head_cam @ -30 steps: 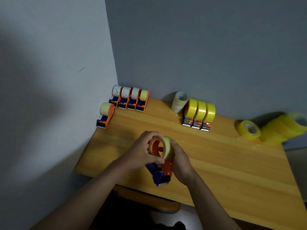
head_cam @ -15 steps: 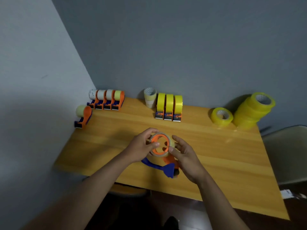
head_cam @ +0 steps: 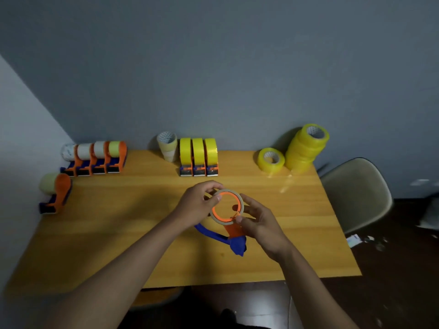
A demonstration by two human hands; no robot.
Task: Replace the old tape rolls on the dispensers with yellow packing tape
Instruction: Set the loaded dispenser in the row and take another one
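Both hands over the middle of the yellow-orange wooden table (head_cam: 118,233), working one dispenser.

Left hand (head_cam: 193,206): fingers curled round the far-left rim of the nearly spent beige tape roll (head_cam: 240,201), thumb tip on its near face. Right hand (head_cam: 260,225): fingers fairly straight along the roll's right side, thumb tip against its lower rim; looks like a light pinch, though the blur leaves that uncertain.

The roll sits on the orange hub of the orange-and-blue plastic tape dispenser (head_cam: 234,236), whose blue handle end points toward the person, just below the right wrist.

Beyond the hands, against the grey wall (head_cam: 237,67): three dispensers loaded with bright yellow tape (head_cam: 198,154), side by side. Touching their left, a short stack of pale used tape cores (head_cam: 168,146). Far left of the left hand: a row of four orange dispensers with whitish old rolls (head_cam: 95,157), and one more orange dispenser (head_cam: 57,194) standing apart, nearer the edge. Far right of the right hand: a single yellow packing tape roll (head_cam: 271,160) lying flat, just beside a leaning stack of yellow rolls (head_cam: 306,148). Past the table's right edge, a beige chair (head_cam: 356,193)
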